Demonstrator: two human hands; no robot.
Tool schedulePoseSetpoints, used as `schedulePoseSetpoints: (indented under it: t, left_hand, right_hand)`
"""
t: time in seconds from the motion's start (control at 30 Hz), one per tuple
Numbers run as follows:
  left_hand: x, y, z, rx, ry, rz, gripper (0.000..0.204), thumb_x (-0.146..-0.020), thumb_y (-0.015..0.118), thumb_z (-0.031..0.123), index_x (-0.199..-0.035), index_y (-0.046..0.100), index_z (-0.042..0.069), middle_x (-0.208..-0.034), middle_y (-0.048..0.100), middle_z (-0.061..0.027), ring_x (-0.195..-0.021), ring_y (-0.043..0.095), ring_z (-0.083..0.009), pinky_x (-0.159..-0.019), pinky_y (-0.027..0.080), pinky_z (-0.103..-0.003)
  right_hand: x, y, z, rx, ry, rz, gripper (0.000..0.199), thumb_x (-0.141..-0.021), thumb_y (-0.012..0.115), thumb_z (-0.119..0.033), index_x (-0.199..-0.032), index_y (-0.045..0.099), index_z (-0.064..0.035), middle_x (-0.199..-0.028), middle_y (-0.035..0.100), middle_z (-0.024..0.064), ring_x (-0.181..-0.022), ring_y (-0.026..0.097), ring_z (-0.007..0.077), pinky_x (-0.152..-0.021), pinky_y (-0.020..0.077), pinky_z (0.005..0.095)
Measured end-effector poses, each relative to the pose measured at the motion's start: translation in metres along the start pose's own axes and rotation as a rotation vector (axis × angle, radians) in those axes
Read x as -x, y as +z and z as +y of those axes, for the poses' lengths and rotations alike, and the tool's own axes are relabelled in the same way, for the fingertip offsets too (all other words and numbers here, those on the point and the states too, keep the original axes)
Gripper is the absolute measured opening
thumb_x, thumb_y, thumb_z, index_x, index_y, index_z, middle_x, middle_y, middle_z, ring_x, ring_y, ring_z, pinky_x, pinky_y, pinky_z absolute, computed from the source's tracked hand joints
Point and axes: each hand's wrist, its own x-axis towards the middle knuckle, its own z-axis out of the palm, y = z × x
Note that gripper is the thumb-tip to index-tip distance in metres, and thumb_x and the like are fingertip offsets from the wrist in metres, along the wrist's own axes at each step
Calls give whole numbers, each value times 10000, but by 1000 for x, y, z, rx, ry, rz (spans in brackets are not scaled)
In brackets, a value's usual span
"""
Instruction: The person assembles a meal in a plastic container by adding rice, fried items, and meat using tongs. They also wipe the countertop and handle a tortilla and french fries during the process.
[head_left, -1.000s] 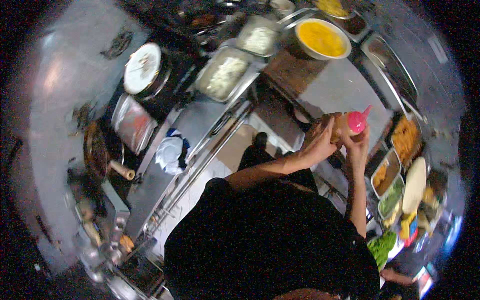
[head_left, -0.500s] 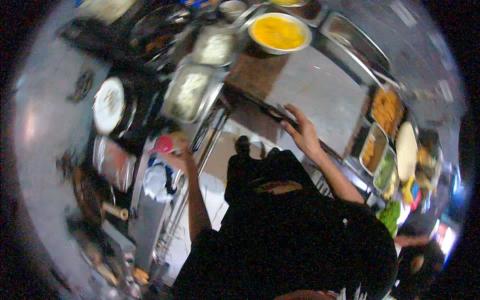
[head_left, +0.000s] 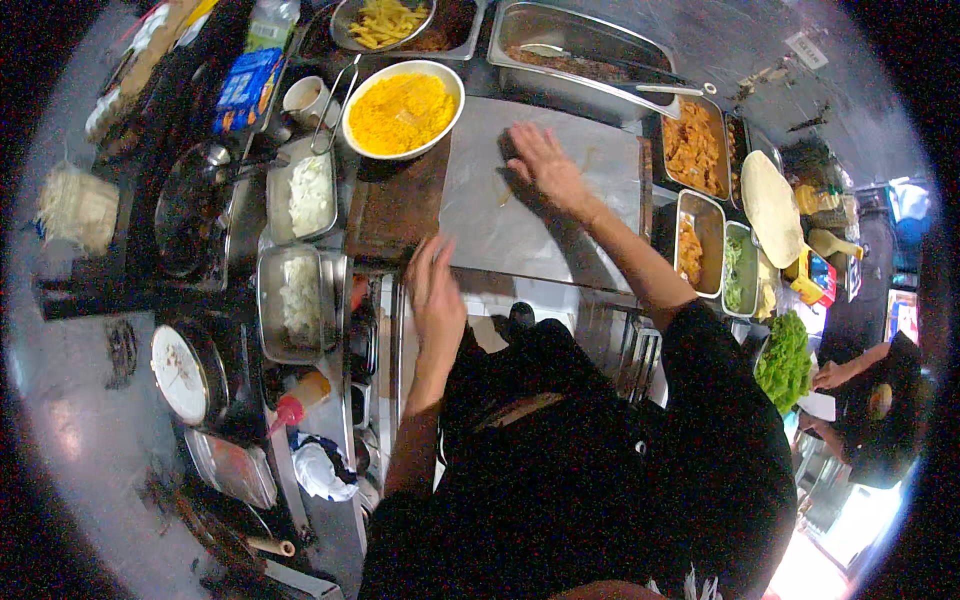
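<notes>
My right hand is lying flat and released, fingers spread, pressing on the pale grey sheet of wrapping paper that is covering the middle of the steel counter. My left hand is hanging open as well, gripping nothing, hovering over the near left edge of that same sheet, just beside the dark brown wooden cutting board; it is blurred, so I cannot tell whether it is touching the paper.

Just beyond the board, the round white bowl of yellow shredded cheese is sitting, with metal tongs leaning at its left rim. To my left, two rectangular steel pans of chopped white onion are standing one behind the other, and a squeeze bottle with a red tip is lying lower down near a white cloth. To my right, steel pans of orange cooked filling and a stack of pale flatbreads are waiting, well apart from my hands.

The risk, as I am judging it: the sheet is thin and loose, so pressing it with one palm only could let it slide or crease. My left forearm is also passing near the board's edge, and a careless sweep could nudge the cheese bowl.
</notes>
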Motion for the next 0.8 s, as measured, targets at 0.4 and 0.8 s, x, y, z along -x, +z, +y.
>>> schedulePoseSetpoints:
  t: [0.4, 0.8]
  left_hand:
    - [-136, 94, -60, -400, 280, -315, 556, -999, 404, 273, -1480, 286, 20, -1538, 315, -130, -1437, 257, -293, -1167, 137, -540]
    - [-122, 84, -52, -468, 256, -386, 585, -950, 466, 250, -1460, 326, 1, -1567, 246, -127, -1457, 190, -297, -1176, 109, -524]
  right_hand:
    - [6, 14, -21, 119, 428, -43, 625, -989, 387, -386, -1478, 281, -11, -1555, 276, 130, -1452, 223, 265, -1175, 89, 520]
    - [-37, 17, -53, 110, 330, -42, 565, -958, 427, -322, -1422, 382, -3, -1494, 377, 159, -1409, 313, 294, -1172, 160, 492]
